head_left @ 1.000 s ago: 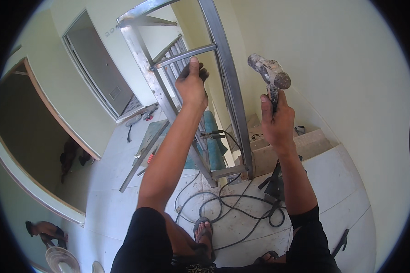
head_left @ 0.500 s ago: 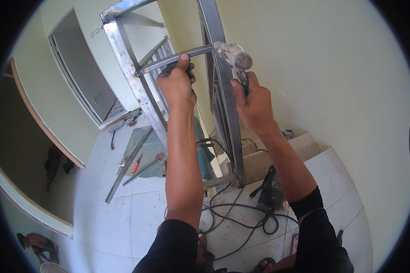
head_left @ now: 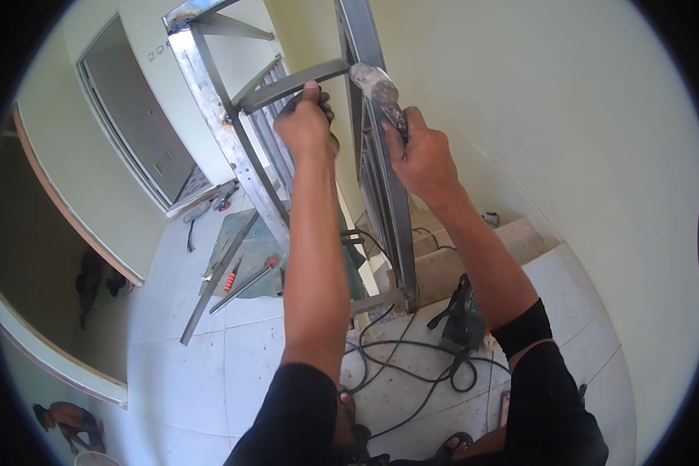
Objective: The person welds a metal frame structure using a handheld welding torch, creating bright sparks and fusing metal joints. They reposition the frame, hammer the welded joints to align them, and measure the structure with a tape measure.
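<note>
Fingers closed from beneath, my left hand (head_left: 307, 128) grips a short grey metal bar (head_left: 291, 85) that spans two uprights of a welded metal frame (head_left: 237, 155). The bar's left end meets the upright at a welded spot. Its right end, blurred, reaches the dark right upright (head_left: 396, 202). My right hand (head_left: 422, 161) is wrapped round the handle of a worn hammer (head_left: 377, 83). The hammer's head is at the bar's right end, by the right upright; whether they touch I cannot tell.
Steps (head_left: 512, 242) descend beside the frame. Black cables (head_left: 388, 353) and a dark power tool (head_left: 464, 326) lie on the tiles near my feet. A green sheet (head_left: 245, 248), a long metal bar (head_left: 219, 279) and a red-handled tool (head_left: 231, 279) are left. A person (head_left: 70, 426) crouches at the lower left.
The hammer and my right hand have moved left and slightly up, to the bar's right end. The bar now tilts more, with its right end higher. My left hand keeps its hold.
</note>
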A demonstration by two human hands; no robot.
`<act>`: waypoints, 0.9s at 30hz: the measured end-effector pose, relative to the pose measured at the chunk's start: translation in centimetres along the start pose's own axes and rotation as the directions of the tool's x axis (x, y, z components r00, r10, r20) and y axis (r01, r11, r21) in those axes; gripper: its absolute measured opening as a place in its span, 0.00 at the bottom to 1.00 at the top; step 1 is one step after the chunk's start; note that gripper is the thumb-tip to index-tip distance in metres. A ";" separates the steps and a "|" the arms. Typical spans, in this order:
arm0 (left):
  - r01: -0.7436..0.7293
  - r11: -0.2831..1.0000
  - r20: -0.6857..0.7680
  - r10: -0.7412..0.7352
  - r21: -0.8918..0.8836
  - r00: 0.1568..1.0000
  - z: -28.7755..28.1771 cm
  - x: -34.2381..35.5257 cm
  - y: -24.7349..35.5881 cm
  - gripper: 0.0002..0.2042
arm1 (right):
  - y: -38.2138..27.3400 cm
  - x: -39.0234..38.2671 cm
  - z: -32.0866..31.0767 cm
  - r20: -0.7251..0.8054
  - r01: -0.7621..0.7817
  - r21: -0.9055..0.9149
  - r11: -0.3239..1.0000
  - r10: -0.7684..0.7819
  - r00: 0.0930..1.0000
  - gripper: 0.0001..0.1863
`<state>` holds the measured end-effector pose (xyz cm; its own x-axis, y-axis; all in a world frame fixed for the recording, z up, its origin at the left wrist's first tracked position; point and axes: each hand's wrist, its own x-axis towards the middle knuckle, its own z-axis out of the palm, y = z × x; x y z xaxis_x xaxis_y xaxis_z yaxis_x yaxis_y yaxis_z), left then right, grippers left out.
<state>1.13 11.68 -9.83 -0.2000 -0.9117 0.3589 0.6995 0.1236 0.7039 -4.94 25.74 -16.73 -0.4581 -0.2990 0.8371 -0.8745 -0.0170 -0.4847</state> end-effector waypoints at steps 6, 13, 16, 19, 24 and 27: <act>0.015 0.922 0.163 -0.085 0.388 0.983 -0.2 -6.0 -0.6 0.12 | 2.2 0.7 -1.6 -0.153 -0.006 -0.004 1.000 0.006 0.988 0.15; -0.276 0.365 0.440 -0.516 0.889 0.735 -10.5 -21.7 13.5 0.13 | 2.5 -4.9 -9.5 -0.189 -0.197 0.513 0.836 0.334 0.924 0.14; -0.506 0.455 0.661 -0.651 0.733 0.373 -13.0 -22.5 17.5 0.12 | 2.3 -6.8 -11.4 -0.199 -0.230 0.459 0.858 0.351 0.915 0.14; -0.484 0.423 0.630 -0.645 0.766 0.433 -16.3 -23.1 17.4 0.09 | 2.6 -7.2 -12.8 -0.224 -0.249 0.375 0.893 0.348 0.910 0.15; -0.472 0.426 0.636 -0.504 0.772 0.585 -18.7 -24.3 14.0 0.11 | 3.2 -7.4 -14.2 -0.222 -0.243 0.337 0.909 0.328 0.918 0.17; -0.525 0.363 0.637 -0.496 0.770 0.590 -19.7 -25.3 13.2 0.14 | 2.3 -7.3 -14.0 -0.232 -0.280 0.319 0.905 0.361 0.903 0.17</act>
<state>28.92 28.65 -21.72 -0.9019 -0.3499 0.2531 -0.1688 0.8251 0.5392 -5.78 41.22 -20.43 -0.7665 -0.0547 0.6399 -0.6126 -0.2364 -0.7542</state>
